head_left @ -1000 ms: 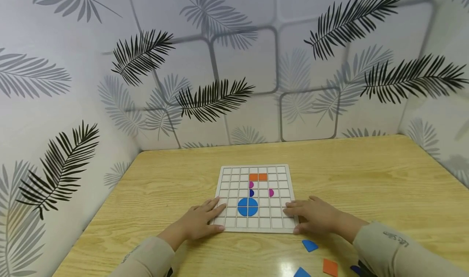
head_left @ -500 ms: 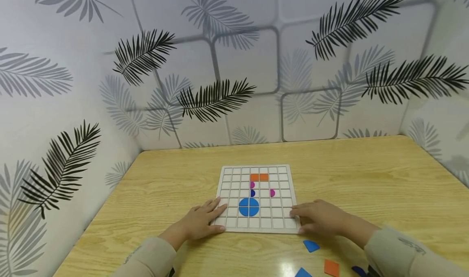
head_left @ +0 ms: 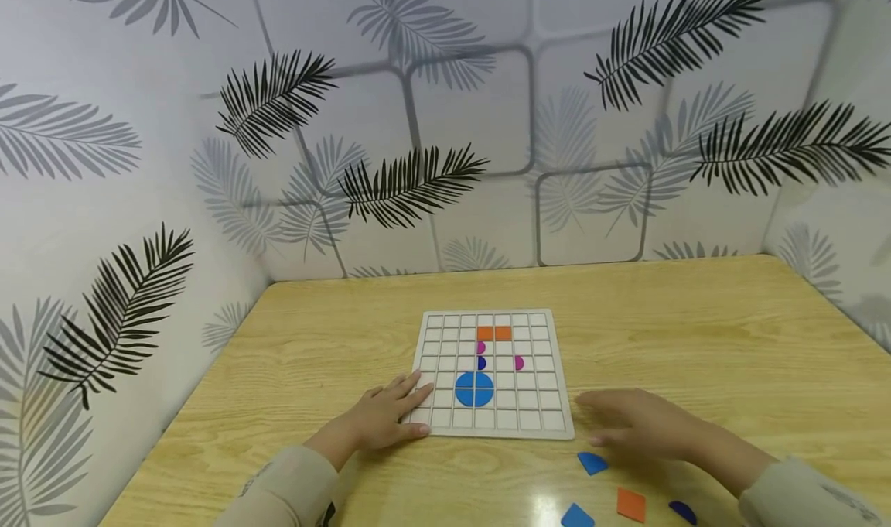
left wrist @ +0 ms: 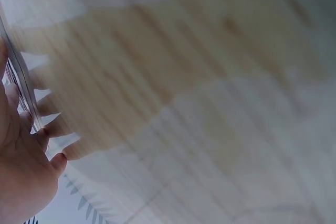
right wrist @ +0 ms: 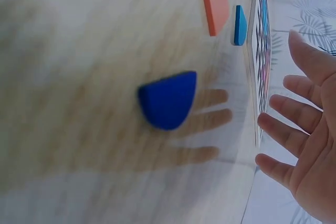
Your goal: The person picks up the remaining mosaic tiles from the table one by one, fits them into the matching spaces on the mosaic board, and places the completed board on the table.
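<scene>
In the head view, a white grid board (head_left: 529,399) lies on the table. My left hand (head_left: 383,417) rests at its left edge, fingers spread onto the rim. Just off the right edge is my right hand (head_left: 636,425), holding nothing; the right wrist view shows its fingers loosely extended. Set in the grid are two orange squares (head_left: 494,333), a blue circle (head_left: 475,389) of quarter pieces, a dark blue half circle (head_left: 482,363) and two magenta half circles (head_left: 519,363). Nearest the right hand lies a loose blue quarter piece (head_left: 593,463).
Toward the front right of the wooden table (head_left: 334,310) lie a loose orange square (head_left: 630,504), a dark blue half circle (head_left: 683,512) and another blue piece (head_left: 577,515), cut by the frame edge. A leaf-patterned wall covering (head_left: 473,225) borders the table behind and at the sides.
My right hand has left the board's right edge and moved to the right, its sleeve baring the loose dark blue half circle. My left hand has stayed at the left edge.
</scene>
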`<state>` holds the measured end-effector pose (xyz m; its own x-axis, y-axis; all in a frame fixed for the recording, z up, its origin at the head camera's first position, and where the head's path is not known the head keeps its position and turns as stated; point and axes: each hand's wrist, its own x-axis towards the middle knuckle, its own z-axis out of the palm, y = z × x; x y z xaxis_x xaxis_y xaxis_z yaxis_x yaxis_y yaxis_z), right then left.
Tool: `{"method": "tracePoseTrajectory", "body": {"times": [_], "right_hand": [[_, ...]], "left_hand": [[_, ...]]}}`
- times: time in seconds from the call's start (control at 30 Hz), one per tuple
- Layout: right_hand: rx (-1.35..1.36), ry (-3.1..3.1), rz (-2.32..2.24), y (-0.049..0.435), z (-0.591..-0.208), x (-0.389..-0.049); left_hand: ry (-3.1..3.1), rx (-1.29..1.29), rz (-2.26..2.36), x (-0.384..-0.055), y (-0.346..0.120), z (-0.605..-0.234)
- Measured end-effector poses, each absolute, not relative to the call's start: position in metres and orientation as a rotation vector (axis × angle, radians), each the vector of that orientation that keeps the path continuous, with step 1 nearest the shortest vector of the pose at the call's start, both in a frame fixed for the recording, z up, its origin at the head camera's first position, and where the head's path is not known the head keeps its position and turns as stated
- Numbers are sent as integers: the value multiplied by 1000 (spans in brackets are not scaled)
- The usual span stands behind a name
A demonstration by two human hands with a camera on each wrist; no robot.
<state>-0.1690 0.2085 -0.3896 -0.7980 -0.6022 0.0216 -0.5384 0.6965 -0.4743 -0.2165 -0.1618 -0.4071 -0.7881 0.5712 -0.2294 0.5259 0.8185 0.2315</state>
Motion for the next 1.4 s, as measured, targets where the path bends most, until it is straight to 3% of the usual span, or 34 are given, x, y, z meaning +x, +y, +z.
{"method": "tracePoseTrajectory", "body": {"times": [0.4, 1.4], "right_hand": [[-875, 2710, -908, 215, -397, -150], [-754, 2672, -1063, 190, -413, -155]], "left_hand": [[2720, 838, 208, -220, -162, -411], [2722, 840, 210, -220, -163, -411]]}}
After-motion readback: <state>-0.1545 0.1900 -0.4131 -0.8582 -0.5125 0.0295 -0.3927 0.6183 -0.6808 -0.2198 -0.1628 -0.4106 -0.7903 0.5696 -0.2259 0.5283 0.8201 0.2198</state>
